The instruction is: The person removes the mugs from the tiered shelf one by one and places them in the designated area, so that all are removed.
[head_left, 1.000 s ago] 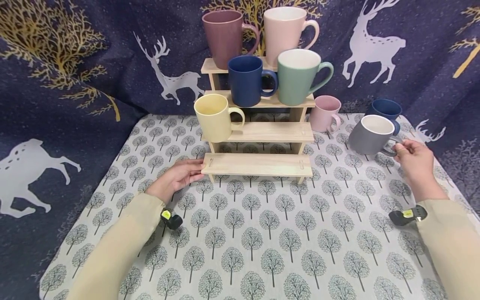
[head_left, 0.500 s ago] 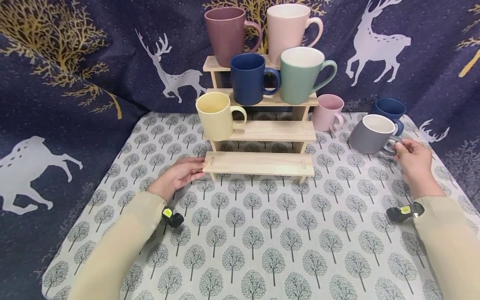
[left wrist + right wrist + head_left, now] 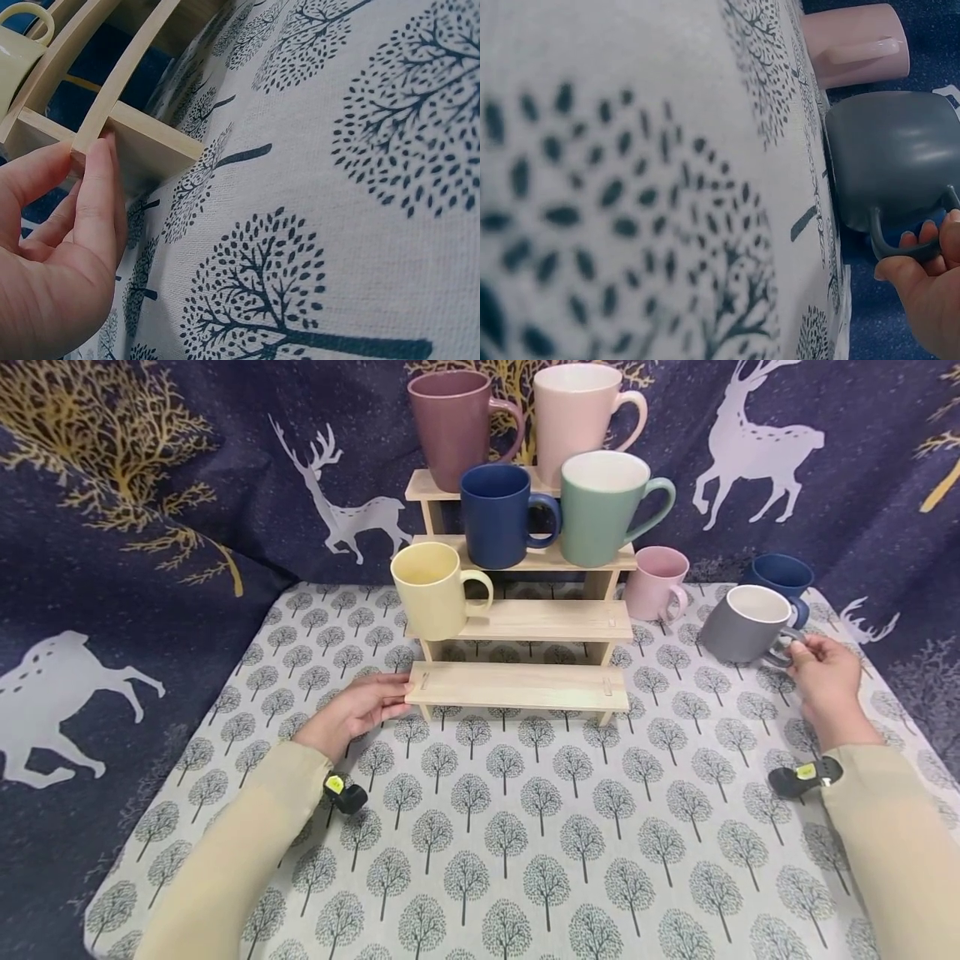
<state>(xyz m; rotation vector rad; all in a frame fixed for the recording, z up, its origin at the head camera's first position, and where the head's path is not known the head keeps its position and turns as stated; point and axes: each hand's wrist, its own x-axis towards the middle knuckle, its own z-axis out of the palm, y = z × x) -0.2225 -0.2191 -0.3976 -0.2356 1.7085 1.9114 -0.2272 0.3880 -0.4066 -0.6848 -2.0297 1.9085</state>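
My left hand (image 3: 360,710) pinches the left end of the lowest board of a wooden tiered rack (image 3: 517,686), thumb and fingers on either side of the board in the left wrist view. On the right, my right hand (image 3: 827,681) grips the handle of a grey mug (image 3: 738,631) with a white inside. The grey mug (image 3: 896,157) is upright and tilted slightly, close over the tablecloth. Behind it stands a dark blue mug (image 3: 780,575), partly hidden. A small pink mug (image 3: 649,587) stands between the rack and the grey mug.
On the rack's upper tiers stand a plum mug (image 3: 450,431), a pale pink mug (image 3: 573,422), a navy mug (image 3: 495,518) and a green mug (image 3: 600,514). A yellow mug (image 3: 427,593) sits at the left of a lower tier. A dark deer-print cloth (image 3: 247,468) hangs behind.
The view has shifted slightly. Both hands keep their holds, the left on the rack and the right on the grey mug's handle; the right wrist has edged a little upward and leftward.
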